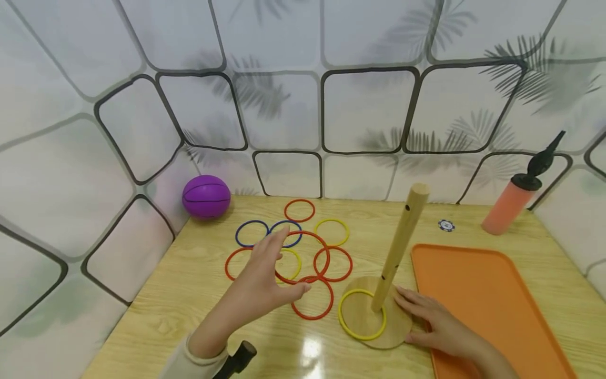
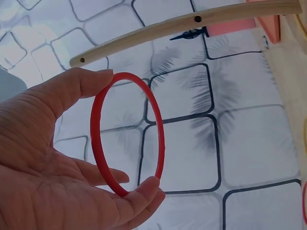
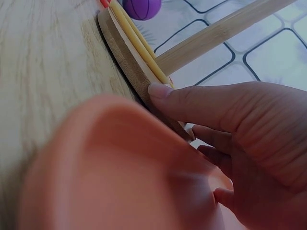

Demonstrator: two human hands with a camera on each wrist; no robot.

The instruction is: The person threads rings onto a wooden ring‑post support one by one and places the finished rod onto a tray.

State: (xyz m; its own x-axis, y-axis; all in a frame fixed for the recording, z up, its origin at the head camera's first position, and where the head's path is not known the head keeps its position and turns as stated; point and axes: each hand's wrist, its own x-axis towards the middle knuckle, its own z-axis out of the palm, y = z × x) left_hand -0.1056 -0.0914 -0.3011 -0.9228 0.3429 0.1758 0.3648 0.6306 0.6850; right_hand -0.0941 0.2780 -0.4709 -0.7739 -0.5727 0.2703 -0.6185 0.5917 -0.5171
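Note:
My left hand [image 1: 265, 281] holds a red ring [image 2: 160, 139] in the air, its thumb at the upper rim and fingertips at the lower rim in the left wrist view. Beneath it in the head view, several rings lie on the table. At the right stands a wooden ring-toss stand, its post [image 1: 403, 242] upright on a round base [image 1: 397, 326]. One yellow ring [image 1: 363, 338] lies over that base, beside the post. My right hand [image 1: 440, 329] grips the base's right edge; the right wrist view shows the thumb [image 3: 160, 91] against the rim.
An orange tray [image 1: 473, 295] lies right of the stand, beneath my right forearm. Behind it are a poker chip [image 1: 446, 225] and a pink hand pump [image 1: 508, 205] with a black nozzle. A purple ball [image 1: 206, 196] sits at the far left, near the patterned wall.

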